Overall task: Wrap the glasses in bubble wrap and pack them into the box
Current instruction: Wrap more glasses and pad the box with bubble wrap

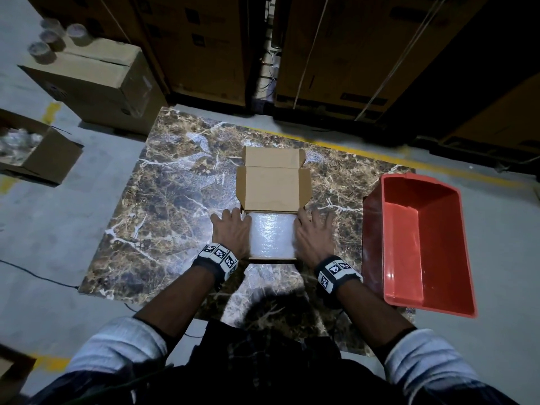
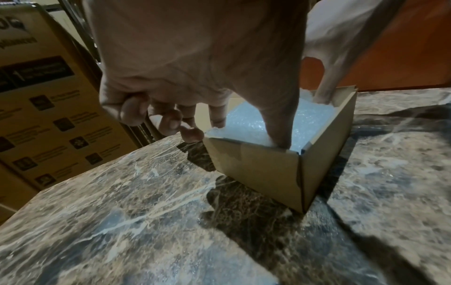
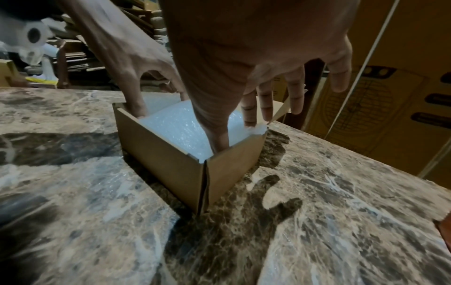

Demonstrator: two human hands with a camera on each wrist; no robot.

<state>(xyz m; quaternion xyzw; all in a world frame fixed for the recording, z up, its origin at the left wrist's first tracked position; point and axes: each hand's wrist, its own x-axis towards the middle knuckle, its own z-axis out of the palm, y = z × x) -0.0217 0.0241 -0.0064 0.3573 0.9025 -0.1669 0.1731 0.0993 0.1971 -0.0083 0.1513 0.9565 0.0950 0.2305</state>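
Note:
A small cardboard box (image 1: 273,188) stands on the marble table with its lid folded back. A white bubble wrap bundle (image 1: 271,235) fills it; no glass shows through. My left hand (image 1: 230,232) is at the box's left side, its thumb pressed straight down on the bubble wrap (image 2: 246,123) inside the near wall (image 2: 256,169), the other fingers loose outside. My right hand (image 1: 314,232) mirrors it on the right side. Its thumb pushes into the bubble wrap (image 3: 175,127) behind the wall (image 3: 165,160), and its fingers are straight and spread. The glasses themselves are hidden.
An empty red plastic bin (image 1: 374,244) stands to the right of the box on the marble table (image 1: 163,200). On the floor at left, an open carton (image 1: 49,159) holds clear items. Several glasses (image 1: 49,36) stand on a taller carton. Large cartons line the back.

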